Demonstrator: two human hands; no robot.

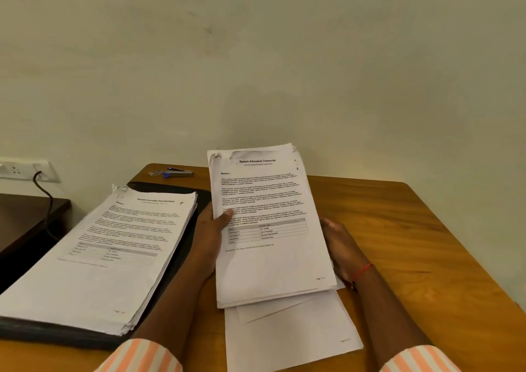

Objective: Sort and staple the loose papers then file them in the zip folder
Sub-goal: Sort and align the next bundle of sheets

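Head: paper stack [94, 246] atop zip folder [57, 333], sheaf [270, 263] in left hand [209, 230]

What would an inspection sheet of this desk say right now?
Surface: wooden table.
Job's things: held papers; stack lying on the zip folder; stapler at the far edge; loose sheets at the near edge.
Clutter: small silvery item beside the stapler, unclear.
Grips: left hand pinches the held papers' left edge; right hand at their right edge, fingers hidden.
Cables: black cable plugged into the wall socket.
Surroundings: wall; dark side table on the left.
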